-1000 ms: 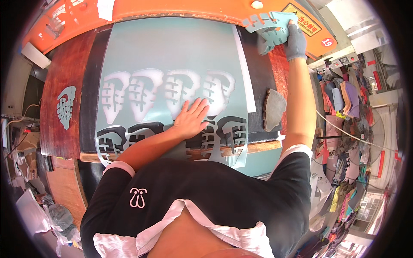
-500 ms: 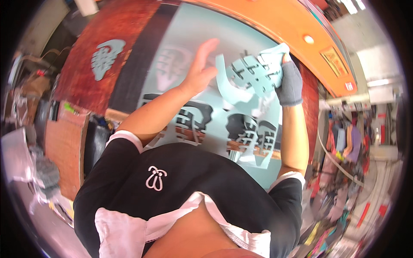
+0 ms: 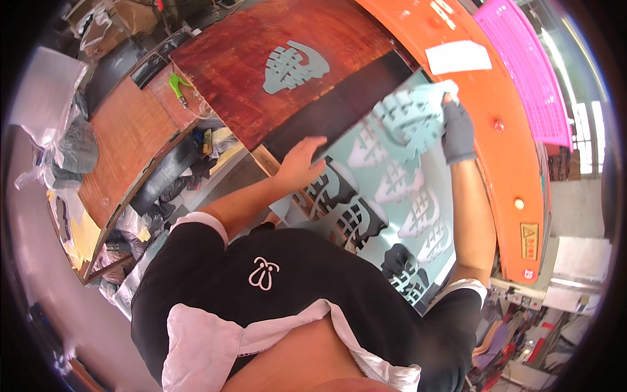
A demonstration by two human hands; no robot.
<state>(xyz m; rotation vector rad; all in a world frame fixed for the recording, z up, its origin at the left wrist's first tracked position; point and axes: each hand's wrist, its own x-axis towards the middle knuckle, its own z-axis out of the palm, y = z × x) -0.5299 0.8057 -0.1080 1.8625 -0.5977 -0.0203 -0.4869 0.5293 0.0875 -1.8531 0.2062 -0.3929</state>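
Note:
My right hand (image 3: 459, 134), in a grey fingerless glove, is closed on several pale teal cut-out pieces (image 3: 410, 121) with slotted, rib-like shapes. They hang at the far right, over a teal sheet (image 3: 390, 225) that has matching cut-outs through it. Bare and empty, my left hand (image 3: 300, 166) is held with fingers stretched out, near the sheet's left edge and a black strip (image 3: 346, 104); whether it touches either I cannot tell. A single grey-teal cut piece (image 3: 295, 67) lies flat on the red-brown board (image 3: 228, 55) beyond it.
An orange machine beam (image 3: 506, 153) runs along the far right side, with white paper (image 3: 459, 57) on it and a pink basket (image 3: 522, 65) behind. Green-handled pliers (image 3: 177, 89) rest on a wooden bench (image 3: 124, 153) at left. Plastic bags (image 3: 52, 111) hang nearby.
The view has turned left, so the board and its lone piece appear farther right. My right hand keeps its hold on the cut pieces; my left stays outstretched, now nearer the sheet's left edge.

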